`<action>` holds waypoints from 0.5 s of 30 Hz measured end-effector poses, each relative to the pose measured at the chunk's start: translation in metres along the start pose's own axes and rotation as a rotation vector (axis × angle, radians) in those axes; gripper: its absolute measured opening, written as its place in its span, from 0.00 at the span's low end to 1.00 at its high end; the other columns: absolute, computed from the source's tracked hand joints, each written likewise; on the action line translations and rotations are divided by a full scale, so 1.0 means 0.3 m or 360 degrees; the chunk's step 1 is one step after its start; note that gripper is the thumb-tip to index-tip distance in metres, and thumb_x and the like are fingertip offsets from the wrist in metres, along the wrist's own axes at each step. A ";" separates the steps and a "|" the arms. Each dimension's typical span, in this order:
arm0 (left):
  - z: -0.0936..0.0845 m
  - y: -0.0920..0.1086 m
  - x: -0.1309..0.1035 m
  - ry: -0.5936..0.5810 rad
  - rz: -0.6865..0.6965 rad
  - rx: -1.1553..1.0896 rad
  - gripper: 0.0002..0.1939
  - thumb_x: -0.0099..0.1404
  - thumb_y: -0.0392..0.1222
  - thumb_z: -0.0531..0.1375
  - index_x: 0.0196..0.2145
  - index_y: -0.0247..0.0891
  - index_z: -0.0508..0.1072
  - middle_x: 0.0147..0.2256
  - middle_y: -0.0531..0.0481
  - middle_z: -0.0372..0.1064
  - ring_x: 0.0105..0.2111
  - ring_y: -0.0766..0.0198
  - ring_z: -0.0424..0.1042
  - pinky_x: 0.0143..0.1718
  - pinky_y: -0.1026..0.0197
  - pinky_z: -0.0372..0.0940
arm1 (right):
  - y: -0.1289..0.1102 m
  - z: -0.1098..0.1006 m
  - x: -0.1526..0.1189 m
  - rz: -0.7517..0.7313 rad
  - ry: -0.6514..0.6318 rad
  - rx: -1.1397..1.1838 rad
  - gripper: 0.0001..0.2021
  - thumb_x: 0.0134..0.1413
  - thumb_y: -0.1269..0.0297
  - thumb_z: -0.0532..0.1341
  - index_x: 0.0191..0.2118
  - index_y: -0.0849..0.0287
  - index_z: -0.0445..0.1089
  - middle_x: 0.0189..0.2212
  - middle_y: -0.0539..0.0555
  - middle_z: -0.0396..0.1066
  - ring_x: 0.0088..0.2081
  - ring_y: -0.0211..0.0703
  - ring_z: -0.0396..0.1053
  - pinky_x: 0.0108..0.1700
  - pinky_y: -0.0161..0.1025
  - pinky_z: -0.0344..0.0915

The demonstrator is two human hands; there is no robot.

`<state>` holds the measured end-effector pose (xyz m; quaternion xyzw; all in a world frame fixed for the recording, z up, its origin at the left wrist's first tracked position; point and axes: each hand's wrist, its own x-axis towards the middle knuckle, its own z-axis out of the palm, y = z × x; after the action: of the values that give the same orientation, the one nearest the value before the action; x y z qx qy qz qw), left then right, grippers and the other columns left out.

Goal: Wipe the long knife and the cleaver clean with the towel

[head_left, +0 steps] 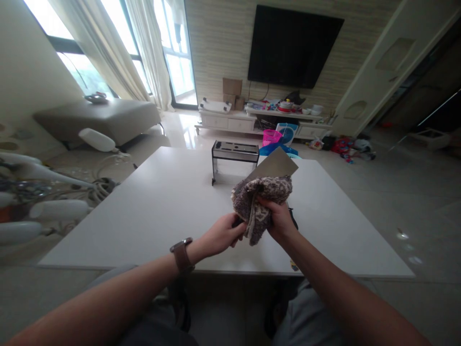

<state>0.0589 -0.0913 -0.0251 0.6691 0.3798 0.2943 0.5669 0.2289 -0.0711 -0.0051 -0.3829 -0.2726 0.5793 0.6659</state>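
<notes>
2 hands (224, 235) (283, 221) grip a blade (276, 164) and shaggy cloth (275, 187) above a white table (165, 202) facing a wall television (294, 45).

At the white bench (162, 206), your right hand (281, 220) grips a mottled gray-brown cloth (245, 199), bunched against a broad metal blade (276, 166) whose squared end projects beyond it, away from you. Your left hand (226, 234), a brown-strapped watch (182, 253) at its wrist, closes on a dark handle (236, 221), partly hidden, at the cloth's lower left. A slotted stand (236, 150) rests upright on the bench, left of the blade. Background: a pink basket (271, 138), a low white cabinet (226, 122) and a wall-mounted television (293, 45).
</notes>
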 end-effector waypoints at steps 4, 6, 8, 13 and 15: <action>-0.041 0.019 -0.004 -0.0030 -0.0017 -0.0016 0.20 0.71 0.58 0.55 0.31 0.38 0.64 0.19 0.59 0.58 0.16 0.72 0.57 0.18 0.68 0.53 | -0.048 -0.023 0.035 -0.0091 0.0035 -0.0051 0.20 0.32 0.70 0.76 0.38 0.58 0.77 0.36 0.52 0.82 0.37 0.48 0.77 0.42 0.44 0.75; -0.056 0.028 -0.009 0.0000 -0.0013 0.0013 0.22 0.70 0.60 0.55 0.30 0.39 0.64 0.18 0.59 0.58 0.16 0.72 0.56 0.17 0.68 0.52 | -0.072 -0.034 0.055 -0.0127 0.0089 -0.0021 0.20 0.32 0.70 0.76 0.38 0.57 0.77 0.35 0.51 0.81 0.36 0.48 0.77 0.42 0.45 0.76; -0.061 0.036 -0.015 0.0013 -0.0006 0.0058 0.22 0.70 0.60 0.55 0.29 0.39 0.63 0.18 0.59 0.58 0.16 0.72 0.56 0.18 0.67 0.52 | -0.083 -0.040 0.067 -0.0135 0.0136 0.0036 0.18 0.33 0.69 0.75 0.37 0.56 0.77 0.35 0.50 0.81 0.35 0.47 0.77 0.42 0.46 0.76; -0.032 0.045 -0.024 -0.0004 0.0004 0.0255 0.19 0.71 0.57 0.53 0.30 0.40 0.63 0.17 0.57 0.63 0.17 0.69 0.62 0.20 0.67 0.58 | -0.036 -0.030 0.032 0.0066 -0.0018 0.0054 0.14 0.37 0.66 0.73 0.36 0.57 0.76 0.32 0.49 0.80 0.32 0.45 0.76 0.40 0.43 0.75; -0.015 0.044 -0.025 -0.0061 -0.0022 0.0309 0.16 0.72 0.53 0.52 0.31 0.40 0.64 0.17 0.57 0.64 0.17 0.68 0.64 0.21 0.66 0.61 | -0.006 -0.018 0.005 0.0124 -0.0108 0.0012 0.14 0.36 0.68 0.73 0.35 0.57 0.76 0.31 0.48 0.80 0.31 0.44 0.76 0.38 0.42 0.74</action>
<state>0.0535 -0.0962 -0.0109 0.7238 0.4003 0.2393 0.5086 0.2344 -0.0707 -0.0066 -0.3710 -0.2778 0.6184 0.6346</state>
